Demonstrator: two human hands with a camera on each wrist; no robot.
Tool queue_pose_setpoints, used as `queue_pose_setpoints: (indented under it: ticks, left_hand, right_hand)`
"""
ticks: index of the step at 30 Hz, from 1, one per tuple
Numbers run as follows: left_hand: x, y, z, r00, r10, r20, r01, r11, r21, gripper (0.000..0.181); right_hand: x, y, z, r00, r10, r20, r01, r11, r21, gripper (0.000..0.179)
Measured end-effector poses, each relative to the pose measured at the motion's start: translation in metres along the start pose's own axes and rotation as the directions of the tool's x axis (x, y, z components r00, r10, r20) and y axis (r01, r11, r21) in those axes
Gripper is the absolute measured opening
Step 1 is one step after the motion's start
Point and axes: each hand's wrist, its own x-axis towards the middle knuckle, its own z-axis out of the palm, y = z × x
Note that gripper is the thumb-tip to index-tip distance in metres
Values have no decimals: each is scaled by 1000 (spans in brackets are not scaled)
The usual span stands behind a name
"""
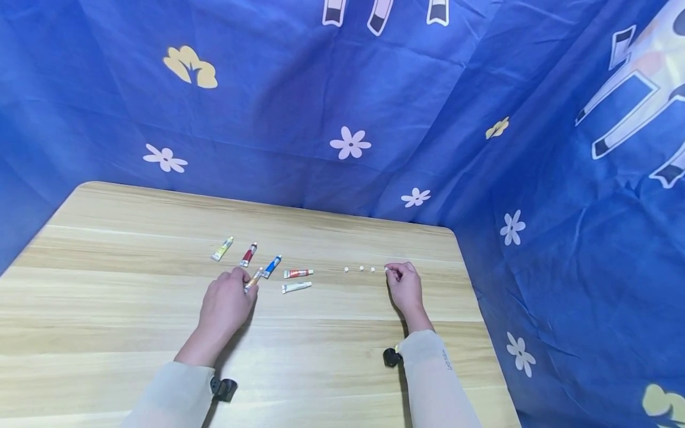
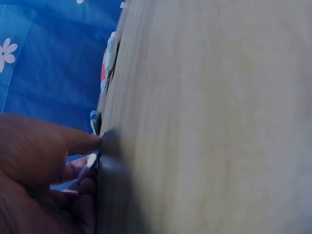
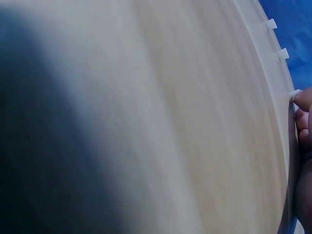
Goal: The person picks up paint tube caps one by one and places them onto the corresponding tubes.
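My left hand (image 1: 227,300) pinches an orange paint tube (image 1: 254,279) between thumb and fingers, low over the wooden table. Just beyond it lie a yellow paint tube (image 1: 222,248), a dark red one (image 1: 248,254) and a blue one (image 1: 272,266). To their right, a red-orange paint tube (image 1: 298,273) and a white paint tube (image 1: 297,287) lie crosswise. Over on the right, my right hand (image 1: 407,291) pinches a small white cap (image 3: 294,94) at the tabletop, its fingers partly covering it.
Left of my right hand, three more small white caps, among them one cap (image 1: 346,270), stand in a loose row on the table (image 1: 321,362). A blue patterned cloth (image 1: 299,119) hangs behind the table and along its right side.
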Motion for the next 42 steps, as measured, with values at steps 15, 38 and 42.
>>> queue_pose_setpoints:
  ticks: [15,38,42]
  left_hand:
    - [-2,0,-2,1000,21,1,-21,1000,9,26]
    - [-21,-2,-10,999,-2,37,7,989,-145,29]
    - [-26,2,-14,1000,-2,22,5,986,-168,29]
  right_hand:
    - [-1,-1,-3,999,41,-9,-40,999,29,15]
    - [-4,2,-13,979,200,-30,-148,809,570,20]
    - [-5,3,-16,968,250,-23,-173,733,658,19]
